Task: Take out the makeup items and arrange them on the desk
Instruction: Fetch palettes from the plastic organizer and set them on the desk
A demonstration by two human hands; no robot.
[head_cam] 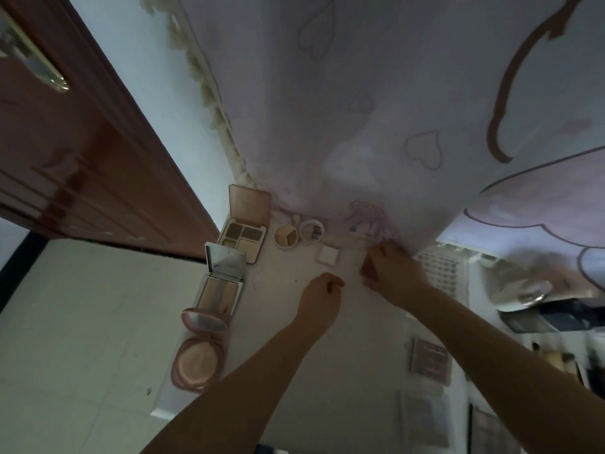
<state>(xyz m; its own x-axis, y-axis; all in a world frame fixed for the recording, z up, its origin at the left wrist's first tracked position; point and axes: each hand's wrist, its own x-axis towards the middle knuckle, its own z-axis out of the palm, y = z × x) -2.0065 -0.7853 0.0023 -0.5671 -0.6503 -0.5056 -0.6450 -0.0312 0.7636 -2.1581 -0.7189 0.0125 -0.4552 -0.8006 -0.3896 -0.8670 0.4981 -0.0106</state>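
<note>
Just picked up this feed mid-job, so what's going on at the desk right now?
A person is laying out makeup on a white desk. Open along its left edge: a round pink compact, a mirrored powder case and an eyeshadow palette. Near the wall sit a small round pot, its lid and a white square case. The right hand holds something small and reddish; the left hand is curled beside it.

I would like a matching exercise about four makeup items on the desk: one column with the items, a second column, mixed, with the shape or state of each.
Items:
1. eyeshadow palette
2. round pink compact
3. small white square
4. small round pot

States:
A. flat, no lid showing
B. open, three wedge-shaped shades
C. open, rectangular pans, lid up
D. open, nearest the desk's front edge

Pairs: 1-C, 2-D, 3-A, 4-B
</note>
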